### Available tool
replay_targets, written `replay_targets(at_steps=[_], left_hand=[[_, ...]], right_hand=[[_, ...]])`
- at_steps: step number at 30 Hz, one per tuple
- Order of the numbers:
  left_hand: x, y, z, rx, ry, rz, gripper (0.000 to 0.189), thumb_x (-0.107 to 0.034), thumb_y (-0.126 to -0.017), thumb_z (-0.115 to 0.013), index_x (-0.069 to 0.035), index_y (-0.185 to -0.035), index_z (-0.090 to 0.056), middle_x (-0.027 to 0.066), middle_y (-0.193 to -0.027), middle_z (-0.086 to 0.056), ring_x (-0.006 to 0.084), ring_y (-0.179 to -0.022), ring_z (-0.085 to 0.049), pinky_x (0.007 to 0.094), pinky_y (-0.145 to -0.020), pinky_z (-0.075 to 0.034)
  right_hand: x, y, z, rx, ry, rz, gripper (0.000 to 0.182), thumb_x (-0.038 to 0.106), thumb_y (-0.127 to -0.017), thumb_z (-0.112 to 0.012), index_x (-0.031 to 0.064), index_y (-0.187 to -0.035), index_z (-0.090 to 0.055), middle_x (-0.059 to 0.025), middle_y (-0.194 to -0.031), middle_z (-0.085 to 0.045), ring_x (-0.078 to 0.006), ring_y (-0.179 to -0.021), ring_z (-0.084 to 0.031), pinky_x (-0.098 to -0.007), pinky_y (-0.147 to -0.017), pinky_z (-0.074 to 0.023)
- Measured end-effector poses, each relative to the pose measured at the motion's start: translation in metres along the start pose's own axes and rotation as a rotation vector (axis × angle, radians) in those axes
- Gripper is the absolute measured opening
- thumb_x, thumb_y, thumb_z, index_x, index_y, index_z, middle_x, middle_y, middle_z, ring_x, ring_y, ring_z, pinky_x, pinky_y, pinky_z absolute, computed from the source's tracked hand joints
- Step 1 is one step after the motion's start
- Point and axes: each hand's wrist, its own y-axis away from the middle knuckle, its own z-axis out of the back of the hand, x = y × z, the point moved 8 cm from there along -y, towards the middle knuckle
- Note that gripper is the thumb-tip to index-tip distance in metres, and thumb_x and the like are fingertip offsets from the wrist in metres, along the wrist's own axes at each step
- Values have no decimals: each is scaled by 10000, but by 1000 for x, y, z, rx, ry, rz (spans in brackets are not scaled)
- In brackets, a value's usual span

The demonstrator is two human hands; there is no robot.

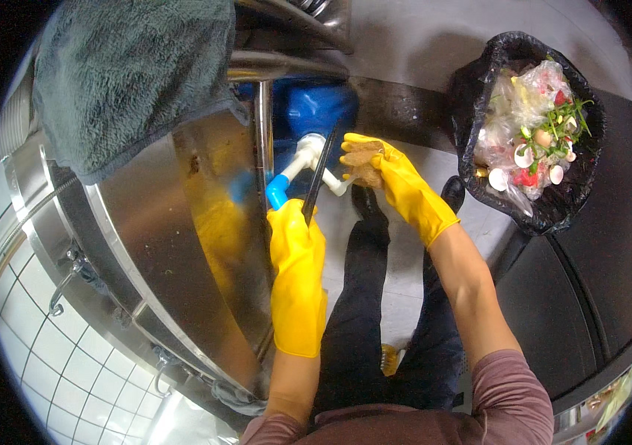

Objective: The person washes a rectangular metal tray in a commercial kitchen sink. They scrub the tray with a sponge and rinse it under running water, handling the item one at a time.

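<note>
My left hand [296, 239], in a yellow rubber glove, grips a long, slender black tool [321, 167] that tapers towards its far tip. A blue pipe elbow [277, 190] shows right beside the fingers; whether they also touch it I cannot tell. The elbow joins a white plastic pipe fitting [310, 150], in front of a blue plastic container [316, 105]. In my right hand [391, 167], gloved the same way, a brown scouring pad [365, 161] is pinched near the fitting's right-hand end. The palm side of the left glove is hidden.
To the right stands a bin lined with a black bag [468, 150], full of plastic film, eggshells and greens. A grey-green towel [138, 78] hangs at upper left. Stainless steel panelling [165, 261] and a tap [63, 286] before white tiles fill the left side.
</note>
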Motion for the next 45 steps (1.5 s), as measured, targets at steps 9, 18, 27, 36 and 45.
replay_targets(at_steps=[9,18,27,36,45], left_hand=[[-4,23,18,-24,-95,-14,105,-104,-978,-607,-47,-1057,-647,127,-1095,-602,236,-911,-635,331,-715,-553],[-23,20,14,103,-29,-42,161,-85,-973,-589,-38,-1101,-673,137,-1100,-608,250,-872,-658,328,-700,-588],[-21,63,28,67,514,409,339,-114,-1007,-532,-69,-1340,-577,81,-952,-652,178,-784,-630,322,-694,-529],[-139,211,204,448,1021,341,432,-411,-1056,-511,-102,-1351,-576,63,-887,-672,86,-620,-570,223,-537,-453],[-54,155,315,-108,1535,250,372,-396,-1062,-495,-69,-1028,-669,30,-734,-644,68,-522,-462,208,-439,-336]], right_hand=[[-52,-11,20,-58,-483,-344,395,198,-991,-619,35,-1349,-586,-209,-1373,-602,-376,-1226,-621,-554,-1019,-521],[-65,-14,-1,-148,-115,-34,362,223,-1005,-585,-22,-1270,-619,-158,-1185,-692,-256,-1052,-695,-359,-918,-557],[-28,29,-51,-169,-243,-42,402,211,-1038,-519,-23,-1364,-530,-205,-1228,-655,-339,-1089,-670,-444,-963,-549],[115,124,-238,5,-46,-195,476,327,-1047,-498,65,-1444,-481,-226,-1385,-569,-389,-1213,-605,-539,-1034,-505],[42,42,-482,524,290,30,296,241,-1010,-569,-11,-1144,-649,-193,-1314,-625,-326,-1216,-595,-484,-1111,-430]])
